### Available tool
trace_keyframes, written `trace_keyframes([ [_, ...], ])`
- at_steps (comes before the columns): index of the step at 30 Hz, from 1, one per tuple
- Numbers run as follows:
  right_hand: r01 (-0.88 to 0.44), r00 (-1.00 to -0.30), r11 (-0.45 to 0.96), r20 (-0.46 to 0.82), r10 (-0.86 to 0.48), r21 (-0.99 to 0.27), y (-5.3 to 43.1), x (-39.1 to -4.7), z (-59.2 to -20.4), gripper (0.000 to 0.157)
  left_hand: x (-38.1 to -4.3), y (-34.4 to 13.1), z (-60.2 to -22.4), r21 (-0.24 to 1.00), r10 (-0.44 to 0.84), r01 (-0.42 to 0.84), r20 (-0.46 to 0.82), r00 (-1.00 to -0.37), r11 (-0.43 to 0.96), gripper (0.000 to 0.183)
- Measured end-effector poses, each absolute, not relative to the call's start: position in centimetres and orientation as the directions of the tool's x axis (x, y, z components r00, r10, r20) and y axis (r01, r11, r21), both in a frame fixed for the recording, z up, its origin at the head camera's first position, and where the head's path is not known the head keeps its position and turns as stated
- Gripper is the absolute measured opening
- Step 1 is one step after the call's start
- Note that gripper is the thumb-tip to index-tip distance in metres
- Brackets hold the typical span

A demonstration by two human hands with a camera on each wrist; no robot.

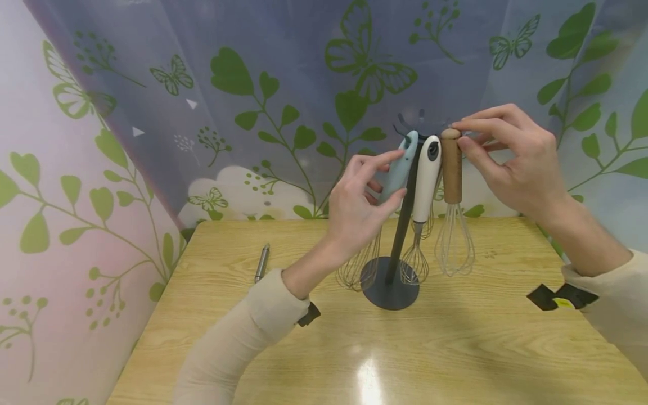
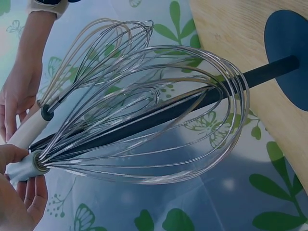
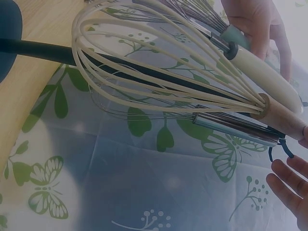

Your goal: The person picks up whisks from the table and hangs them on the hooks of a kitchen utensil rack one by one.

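Observation:
A dark metal stand point(image 1: 403, 225) with hooks at its top stands upright, several whisks around it. My left hand point(image 1: 354, 205) pinches the light blue handle of a whisk point(image 1: 398, 174) between thumb and fingers, its hole by a hook. In the left wrist view that whisk's wire loops point(image 2: 144, 120) point toward the stand's base. My right hand point(image 1: 523, 154) pinches the top of a wooden-handled whisk point(image 1: 452, 169), whose cream-coloured loops point(image 3: 159, 62) fill the right wrist view. Between the hands hangs a white-handled whisk point(image 1: 427, 180). A metal-handled whisk point(image 3: 236, 129) hangs behind the wooden one.
A slim metal tool point(image 1: 262, 262) lies on the wooden table point(image 1: 455, 337), left of the stand's round base point(image 1: 390, 298). A curtain point(image 1: 283, 62) patterned with leaves and butterflies hangs close behind the stand.

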State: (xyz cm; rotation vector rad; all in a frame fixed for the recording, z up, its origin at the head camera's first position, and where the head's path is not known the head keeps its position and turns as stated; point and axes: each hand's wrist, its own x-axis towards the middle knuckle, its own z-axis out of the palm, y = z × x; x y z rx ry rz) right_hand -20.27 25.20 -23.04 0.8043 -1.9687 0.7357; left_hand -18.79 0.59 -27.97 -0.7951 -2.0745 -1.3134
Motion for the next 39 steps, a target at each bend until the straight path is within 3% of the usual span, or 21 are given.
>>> trace_keyframes([
  [39, -0.755, -0.427, 0.622, 0.875, -0.228, -0.207, 25.1, -20.3, -23.2, 0.018, -19.3, 2.0, -29.0, 0.605, 0.146, 0.746, 0.741, -0.655, 0.277, 0.051],
])
